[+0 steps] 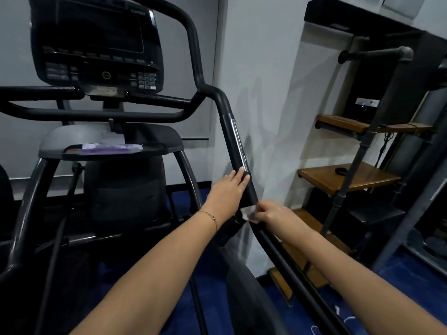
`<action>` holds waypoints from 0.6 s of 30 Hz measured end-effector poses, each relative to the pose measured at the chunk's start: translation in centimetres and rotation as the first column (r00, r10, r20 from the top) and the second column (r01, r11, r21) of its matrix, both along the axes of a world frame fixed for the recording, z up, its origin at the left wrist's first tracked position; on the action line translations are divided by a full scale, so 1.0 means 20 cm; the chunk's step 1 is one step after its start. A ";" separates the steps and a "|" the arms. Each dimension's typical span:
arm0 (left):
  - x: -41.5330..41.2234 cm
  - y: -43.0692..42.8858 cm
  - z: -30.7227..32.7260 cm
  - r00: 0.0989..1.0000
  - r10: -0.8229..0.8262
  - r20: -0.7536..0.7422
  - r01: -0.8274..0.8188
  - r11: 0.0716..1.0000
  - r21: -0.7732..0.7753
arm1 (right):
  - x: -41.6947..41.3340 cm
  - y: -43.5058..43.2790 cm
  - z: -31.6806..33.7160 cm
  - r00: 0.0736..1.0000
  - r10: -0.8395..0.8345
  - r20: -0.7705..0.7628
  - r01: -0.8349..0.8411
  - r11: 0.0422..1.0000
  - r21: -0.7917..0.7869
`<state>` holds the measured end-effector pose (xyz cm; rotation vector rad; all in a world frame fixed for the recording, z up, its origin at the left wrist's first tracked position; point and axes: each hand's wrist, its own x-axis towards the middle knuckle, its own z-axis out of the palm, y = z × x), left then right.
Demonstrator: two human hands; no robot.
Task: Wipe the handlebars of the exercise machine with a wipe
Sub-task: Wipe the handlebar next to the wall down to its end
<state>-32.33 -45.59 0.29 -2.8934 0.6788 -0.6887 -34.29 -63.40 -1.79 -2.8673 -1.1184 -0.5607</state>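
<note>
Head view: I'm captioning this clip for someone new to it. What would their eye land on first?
At centre right, the left hand rests on the black handlebar, and just below it the right hand pinches a small white wipe against the bar. The dark console looms upper left.

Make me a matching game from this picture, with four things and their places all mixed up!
Things:
1 wipe
2 left hand
3 purple packet
4 green button

Places:
A on the machine's tray
B on the console
C pinched by the right hand against the handlebar
D resting flat on the handlebar, above the wipe

Pairs: 1-C, 2-D, 3-A, 4-B
</note>
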 end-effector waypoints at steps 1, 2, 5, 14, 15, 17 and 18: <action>0.00 0.01 0.01 1.000 -0.006 -0.002 0.006 1.000 0.010 | 0.03 0.04 0.02 1.000 -0.006 0.008 0.005 1.000 0.022; 0.00 0.02 0.02 1.000 -0.015 -0.002 0.015 1.000 0.017 | 0.06 0.07 0.04 0.999 -0.040 0.005 0.040 0.996 0.080; -0.01 0.05 0.05 0.999 -0.034 -0.007 0.035 0.999 0.035 | 0.04 0.08 0.06 0.995 -0.098 0.009 0.096 0.986 0.138; 0.00 0.07 0.05 0.998 -0.048 -0.038 0.051 0.997 0.063 | 0.10 0.10 0.14 0.990 0.012 0.137 -0.012 1.000 -0.005; 0.01 0.08 0.05 0.998 -0.054 -0.040 0.056 0.997 0.062 | 0.12 0.12 0.15 0.991 -0.008 0.135 0.003 0.999 0.037; 0.00 0.10 0.08 0.996 -0.087 -0.035 0.088 0.996 0.035 | 0.13 0.15 0.15 0.994 -0.027 0.106 0.015 0.994 0.111; 0.01 0.10 0.09 0.992 -0.119 -0.033 0.119 0.993 -0.018 | 0.13 0.16 0.15 0.995 -0.048 0.090 0.034 0.987 0.154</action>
